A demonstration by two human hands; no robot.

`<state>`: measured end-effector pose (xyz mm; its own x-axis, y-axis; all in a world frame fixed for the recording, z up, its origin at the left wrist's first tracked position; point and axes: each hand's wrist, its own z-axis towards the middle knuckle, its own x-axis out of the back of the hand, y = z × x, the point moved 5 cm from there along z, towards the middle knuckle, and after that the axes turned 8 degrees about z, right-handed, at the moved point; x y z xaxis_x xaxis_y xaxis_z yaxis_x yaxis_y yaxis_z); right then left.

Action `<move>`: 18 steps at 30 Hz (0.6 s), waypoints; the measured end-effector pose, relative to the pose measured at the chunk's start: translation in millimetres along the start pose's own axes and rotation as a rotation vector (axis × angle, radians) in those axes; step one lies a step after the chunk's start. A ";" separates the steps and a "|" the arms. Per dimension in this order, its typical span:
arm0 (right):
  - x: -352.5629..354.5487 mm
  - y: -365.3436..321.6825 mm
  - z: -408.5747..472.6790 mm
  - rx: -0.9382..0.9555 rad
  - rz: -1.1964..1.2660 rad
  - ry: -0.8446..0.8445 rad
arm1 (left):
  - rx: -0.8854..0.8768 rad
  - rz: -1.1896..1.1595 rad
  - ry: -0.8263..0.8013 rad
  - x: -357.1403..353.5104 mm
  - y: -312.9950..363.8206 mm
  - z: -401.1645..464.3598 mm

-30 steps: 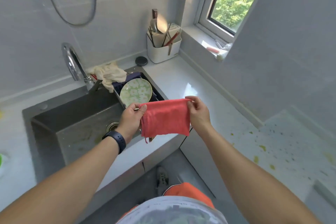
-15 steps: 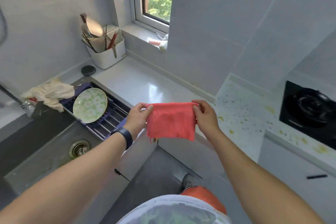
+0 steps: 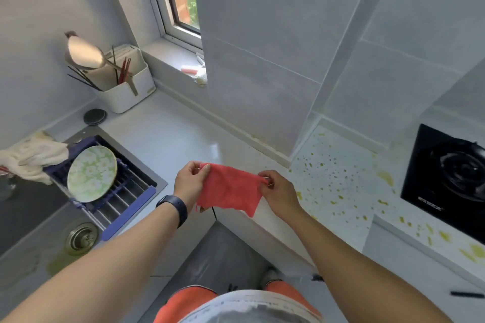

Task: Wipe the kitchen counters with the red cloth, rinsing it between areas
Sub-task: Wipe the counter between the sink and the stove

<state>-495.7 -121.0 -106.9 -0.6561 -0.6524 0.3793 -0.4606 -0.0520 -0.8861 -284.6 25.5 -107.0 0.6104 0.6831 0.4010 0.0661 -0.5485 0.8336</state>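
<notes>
The red cloth (image 3: 229, 189) hangs spread out in the air over the inner corner of the white counter (image 3: 168, 136). My left hand (image 3: 190, 182) pinches its upper left corner. My right hand (image 3: 279, 193) pinches its upper right corner. The counter section to the right (image 3: 338, 178) is speckled with yellow-green splatter. The steel sink (image 3: 31, 220) lies at the left, with its drain (image 3: 80, 238) in view.
A blue rack with a green flowered plate (image 3: 91, 173) spans the sink's right end. A cream rag (image 3: 29, 158) lies behind it. A white utensil holder (image 3: 126, 89) and a black round lid (image 3: 95, 116) stand at the back. A black gas hob (image 3: 446, 176) sits far right.
The view has swung right from the sink toward the splattered counter and hob. Both hands have carried the spread cloth along, away from the sink and over the counter corner.
</notes>
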 end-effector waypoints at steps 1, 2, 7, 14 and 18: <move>2.9 3.8 6.1 -0.026 -0.003 -0.001 | 0.021 0.008 0.006 -5.2 -2.8 2.2; 5.0 8.3 12.9 -0.054 -0.001 0.003 | 0.039 0.014 0.011 -9.6 -5.0 2.9; 2.1 18.8 45.9 -0.178 0.000 0.091 | 0.049 0.064 -0.005 -22.7 -1.5 19.1; 14.8 -4.9 87.1 -0.201 0.260 0.429 | 0.001 -0.013 -0.026 -48.0 63.4 97.4; 27.8 -18.3 99.9 -0.255 0.327 0.717 | -0.021 0.053 -0.045 -81.5 89.7 117.1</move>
<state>-445.8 -213.7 -106.7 -0.9627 0.0405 0.2674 -0.2452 0.2865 -0.9262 -236.1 -135.9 -109.5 0.6477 0.6306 0.4275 0.0164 -0.5725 0.8197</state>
